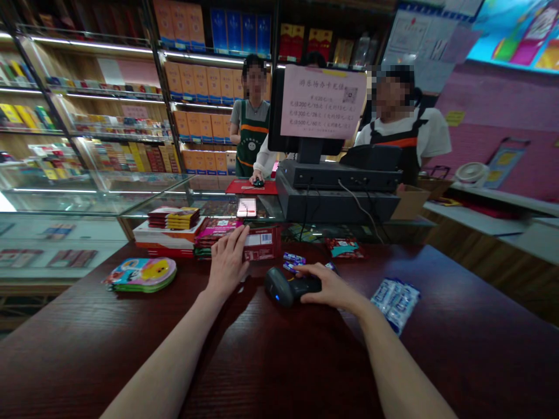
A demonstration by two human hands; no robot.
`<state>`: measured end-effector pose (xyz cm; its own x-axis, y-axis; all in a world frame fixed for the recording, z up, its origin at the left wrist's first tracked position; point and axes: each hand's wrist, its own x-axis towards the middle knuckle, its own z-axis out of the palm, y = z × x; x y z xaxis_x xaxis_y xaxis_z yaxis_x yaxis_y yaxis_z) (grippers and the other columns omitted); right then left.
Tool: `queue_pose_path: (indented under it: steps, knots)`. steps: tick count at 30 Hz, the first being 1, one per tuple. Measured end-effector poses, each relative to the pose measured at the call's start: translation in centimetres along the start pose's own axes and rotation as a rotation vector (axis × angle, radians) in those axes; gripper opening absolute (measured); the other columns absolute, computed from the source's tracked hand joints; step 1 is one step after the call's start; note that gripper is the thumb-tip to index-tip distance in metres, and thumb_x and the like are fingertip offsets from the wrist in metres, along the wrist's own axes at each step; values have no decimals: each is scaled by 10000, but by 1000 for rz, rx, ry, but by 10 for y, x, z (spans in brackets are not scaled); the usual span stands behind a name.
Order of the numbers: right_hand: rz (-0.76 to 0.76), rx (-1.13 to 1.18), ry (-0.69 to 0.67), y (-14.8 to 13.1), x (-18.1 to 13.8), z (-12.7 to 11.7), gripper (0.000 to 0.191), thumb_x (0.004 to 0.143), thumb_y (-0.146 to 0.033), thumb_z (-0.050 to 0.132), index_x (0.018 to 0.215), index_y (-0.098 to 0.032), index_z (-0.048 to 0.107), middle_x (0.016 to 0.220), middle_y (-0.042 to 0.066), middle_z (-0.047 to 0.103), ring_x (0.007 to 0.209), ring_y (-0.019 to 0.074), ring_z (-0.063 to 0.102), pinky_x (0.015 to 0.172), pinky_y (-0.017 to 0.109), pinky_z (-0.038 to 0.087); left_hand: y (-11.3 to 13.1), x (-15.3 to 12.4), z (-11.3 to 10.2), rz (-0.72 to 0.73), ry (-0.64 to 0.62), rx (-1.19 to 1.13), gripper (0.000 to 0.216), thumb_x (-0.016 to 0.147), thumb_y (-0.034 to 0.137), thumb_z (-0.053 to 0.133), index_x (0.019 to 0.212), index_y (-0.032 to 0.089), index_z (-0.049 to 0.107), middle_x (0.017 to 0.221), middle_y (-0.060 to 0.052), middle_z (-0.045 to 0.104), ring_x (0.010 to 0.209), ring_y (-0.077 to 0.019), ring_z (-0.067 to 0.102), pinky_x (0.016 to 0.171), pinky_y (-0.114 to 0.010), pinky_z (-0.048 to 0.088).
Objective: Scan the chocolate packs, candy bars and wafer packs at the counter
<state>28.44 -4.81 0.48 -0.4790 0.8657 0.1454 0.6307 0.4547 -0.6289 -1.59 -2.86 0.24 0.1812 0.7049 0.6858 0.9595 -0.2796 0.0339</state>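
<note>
In the head view, your left hand (229,259) lies with fingers extended over the left end of the maroon packet (262,250), near the far edge of the bench (262,372), barcode (266,238) upward. Your right hand (327,285) wraps the handle of the barcode scanner (282,286). A poor angle or glare could spoil a reading; a careless sweep could scatter the purple-wrapped snacks (293,258) just beyond the scanner.

A dark worktop (279,372) is carrying cartoon-printed packs (144,273) near its left edge, white-and-orange boxes (163,237) at the far left corner, small purple packets (294,258) and a red-and-teal packet (345,248) near the far edge, and blue-and-white packets (396,302) toward the right edge.
</note>
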Motion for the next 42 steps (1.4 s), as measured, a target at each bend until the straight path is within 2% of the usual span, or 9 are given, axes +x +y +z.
queue_pose_path:
  steps: [5,9,11,18,26,33,35,38,42]
  knots:
    - [26,180,211,2,6,1,451,870,-387,673,1305,-270,647,1211,63,707,1128,246,637,1018,428,459,5,2,-3,19,-7,-22,867,783,167,623,1584,218,296,1567,-85,443,1260,-316,456,1047,-451,380]
    - [32,328,435,1,22,14,467,882,-426,641,1301,-221,632,1121,78,741,1048,228,673,985,410,491,10,2,-4,62,6,-38,895,782,168,631,1596,233,265,1582,-76,427,1248,-314,459,1049,-447,375]
    - [48,389,479,-1,30,20,491,869,-439,651,1305,-214,626,1123,84,742,1004,222,680,949,402,511,12,2,-2,77,11,-44,894,788,172,630,1599,240,260,1586,-74,422,1238,-312,463,1052,-446,371]
    - [101,434,545,-6,45,29,489,772,-441,725,1182,-177,697,974,65,749,924,226,690,896,389,522,22,2,1,127,5,-84,823,832,185,618,1588,256,298,1581,-59,437,1228,-291,471,1067,-426,356]
    - [60,464,576,-13,41,26,246,777,-426,699,870,-198,712,826,24,735,790,195,664,785,331,519,27,2,1,146,-9,-89,805,845,205,643,1579,263,318,1573,-73,440,1249,-290,472,1077,-425,374]
    - [53,450,600,-11,42,27,245,775,-444,706,787,-200,698,750,6,693,712,180,618,707,310,488,25,2,-1,92,3,-110,868,799,178,711,1563,344,335,1635,-123,263,1281,-344,442,1049,-497,404]
    - [50,443,614,-11,41,27,245,780,-445,705,785,-201,693,754,4,690,713,177,612,708,311,487,26,3,-2,82,-11,-95,889,789,187,736,1563,357,334,1579,-126,342,1273,-345,436,1036,-488,414]
    - [48,420,624,-12,40,26,244,794,-446,697,788,-202,693,765,5,692,732,181,613,726,320,491,27,5,-5,57,-43,-55,908,782,227,767,1564,372,330,1390,-121,506,1202,-332,472,991,-467,434]
    - [56,408,645,-14,40,26,245,792,-448,697,791,-203,696,775,11,695,747,189,617,748,333,485,28,7,-6,43,-89,-30,931,790,280,774,1577,380,287,1226,-97,564,1089,-304,530,923,-441,458]
